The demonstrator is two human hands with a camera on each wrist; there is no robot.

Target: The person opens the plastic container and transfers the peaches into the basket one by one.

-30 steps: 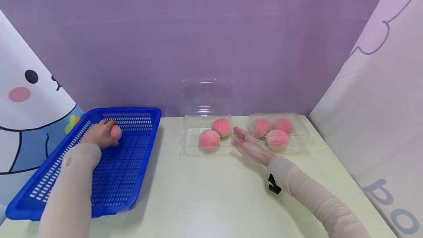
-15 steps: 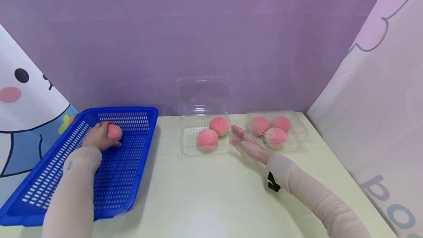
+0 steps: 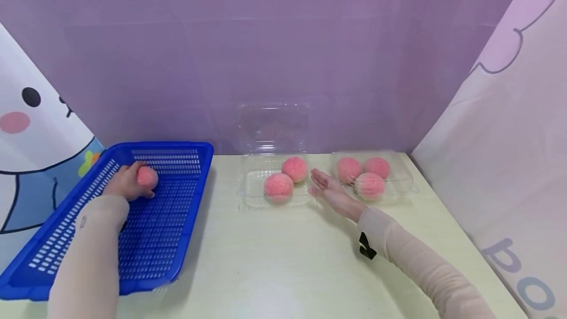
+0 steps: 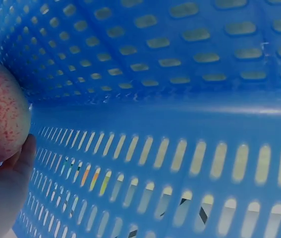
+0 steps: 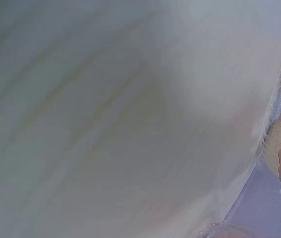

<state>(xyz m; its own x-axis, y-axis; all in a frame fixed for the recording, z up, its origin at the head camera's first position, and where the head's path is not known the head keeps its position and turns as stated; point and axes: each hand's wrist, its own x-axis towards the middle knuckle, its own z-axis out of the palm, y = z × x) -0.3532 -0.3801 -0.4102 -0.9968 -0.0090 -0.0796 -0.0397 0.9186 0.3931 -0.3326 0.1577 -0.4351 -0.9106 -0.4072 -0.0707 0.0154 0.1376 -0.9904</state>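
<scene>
Inside the blue basket, my left hand (image 3: 124,182) grips a pink peach (image 3: 147,177) near the far left side. The left wrist view shows this peach (image 4: 2,116) speckled red over a paler skin, with fingers and thumb around it. My right hand (image 3: 336,197) is held with straight fingers and palm turned inward, between two clear plastic boxes. Just left of its fingertips is the open box (image 3: 254,196) with two peaches (image 3: 278,187) in it and its lid (image 3: 273,127) raised. The other box (image 3: 400,181), to the right, holds three peaches (image 3: 370,186).
The blue basket (image 3: 188,220), with slotted walls, takes up the left of the pale table (image 3: 266,260). A purple backdrop (image 3: 283,53) rises behind the table. Printed cloths hang at the left (image 3: 44,146) and right (image 3: 500,161) sides.
My left hand and its peach have shifted slightly left within the basket, and more of the peach shows. The right hand holds its place; the head view has shifted a little.
</scene>
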